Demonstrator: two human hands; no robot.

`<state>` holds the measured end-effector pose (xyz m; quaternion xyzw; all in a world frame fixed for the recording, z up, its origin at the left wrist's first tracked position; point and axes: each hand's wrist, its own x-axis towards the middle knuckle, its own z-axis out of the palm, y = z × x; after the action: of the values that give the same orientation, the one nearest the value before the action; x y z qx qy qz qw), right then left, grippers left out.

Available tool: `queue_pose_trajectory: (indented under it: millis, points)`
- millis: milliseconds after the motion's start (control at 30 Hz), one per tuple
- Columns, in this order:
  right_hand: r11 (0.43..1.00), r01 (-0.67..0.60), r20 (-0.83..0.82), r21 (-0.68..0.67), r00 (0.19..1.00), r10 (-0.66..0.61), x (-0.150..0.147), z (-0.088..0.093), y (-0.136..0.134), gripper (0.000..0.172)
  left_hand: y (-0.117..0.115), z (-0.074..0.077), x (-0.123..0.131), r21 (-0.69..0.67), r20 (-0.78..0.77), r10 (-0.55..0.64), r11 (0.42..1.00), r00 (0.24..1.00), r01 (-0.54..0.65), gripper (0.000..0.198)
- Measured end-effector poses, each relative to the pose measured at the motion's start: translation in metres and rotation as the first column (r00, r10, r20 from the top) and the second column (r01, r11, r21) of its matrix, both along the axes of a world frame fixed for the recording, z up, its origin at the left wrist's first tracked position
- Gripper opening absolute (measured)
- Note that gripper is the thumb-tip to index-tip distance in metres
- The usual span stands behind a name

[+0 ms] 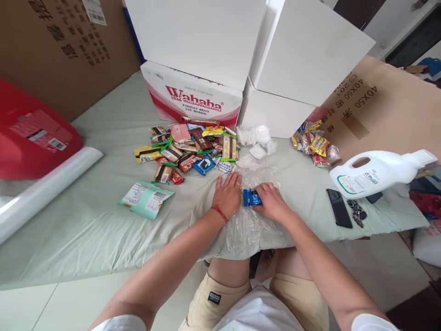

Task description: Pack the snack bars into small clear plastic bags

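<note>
My right hand (270,201) is closed around a small blue snack packet (252,197), which lies over a clear plastic bag (246,227). Flat beside it, my left hand (228,192) has its fingers stretched out and rests on the bag's left edge. A red cord circles my left wrist. Just beyond my left fingertips lies a loose pile of wrapped snacks (189,149), in brown, yellow, pink and blue wrappers. Crumpled clear plastic (257,138) sits to the right of that pile.
A mint-green packet (146,198) lies to the left. Behind stand a Wahaha carton (193,94) and white boxes. At right are bagged snacks (317,143), a white detergent bottle (377,172), a phone (339,208) and keys (357,212). A plastic roll (51,191) and red container (34,128) occupy the far left.
</note>
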<state>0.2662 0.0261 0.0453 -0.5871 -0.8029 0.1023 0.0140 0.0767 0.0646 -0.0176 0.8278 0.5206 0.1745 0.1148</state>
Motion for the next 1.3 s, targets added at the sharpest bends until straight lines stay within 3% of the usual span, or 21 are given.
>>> queue_pose_trajectory:
  millis: [100,167,233,300,400,500,567,633,867,1033,1233,1300]
  points:
    - [0.996,-0.08,-0.149,-0.036,0.986,0.074,0.012,-0.001,0.013,0.082,0.001,0.001,-0.002,-0.008,0.002,0.004,1.0,1.0,-0.004,0.055]
    - [0.997,-0.063,-0.231,0.032,0.97,0.069,0.025,0.003,0.031,0.069,0.001,0.002,-0.002,-0.009,-0.006,-0.002,1.0,1.0,0.002,0.057]
    - [0.991,0.05,-0.243,0.124,0.97,-0.018,0.036,0.007,0.056,0.048,0.001,0.002,-0.002,-0.012,-0.014,-0.004,1.0,1.0,0.004,0.058]
    - [0.974,0.145,-0.206,0.173,0.973,-0.108,0.041,0.006,0.084,0.048,0.001,0.001,-0.001,-0.013,-0.014,-0.002,1.0,1.0,0.002,0.057]
    - [0.981,0.18,-0.149,0.077,0.975,-0.167,0.038,-0.002,0.116,0.069,0.003,0.001,-0.001,0.03,0.036,0.034,0.999,0.999,-0.035,0.054]
    - [0.976,0.214,-0.111,-0.046,0.97,-0.218,0.035,-0.007,0.125,0.043,0.005,0.002,-0.002,0.093,0.14,0.136,0.984,0.981,-0.15,0.056]
    - [0.974,0.224,-0.148,-0.027,0.963,-0.225,0.037,-0.004,0.118,0.024,0.007,0.002,-0.003,0.112,0.208,0.199,0.968,0.958,-0.225,0.062]
    - [0.979,0.204,-0.239,0.028,0.952,-0.192,0.042,0.004,0.104,0.016,0.009,0.002,-0.003,0.097,0.255,0.242,0.957,0.936,-0.274,0.068]
    - [0.983,0.069,-0.499,0.167,0.866,0.024,0.065,0.025,0.058,0.016,0.016,0.004,-0.007,-0.075,0.279,0.335,0.942,0.9,-0.327,0.085]
    - [0.982,0.064,-0.587,0.176,0.808,0.052,0.071,0.025,0.039,0.015,0.021,0.003,-0.012,-0.155,0.449,0.215,0.975,0.867,-0.162,0.089]
    - [0.977,0.012,-0.557,0.213,0.823,0.111,0.068,0.028,0.005,0.026,0.023,-0.006,-0.018,-0.211,0.754,0.113,0.975,0.647,0.075,0.093]
    - [0.976,-0.012,-0.556,0.218,0.82,0.134,0.069,0.023,-0.007,0.032,0.021,-0.004,-0.022,-0.199,0.769,0.069,0.971,0.636,0.135,0.091]
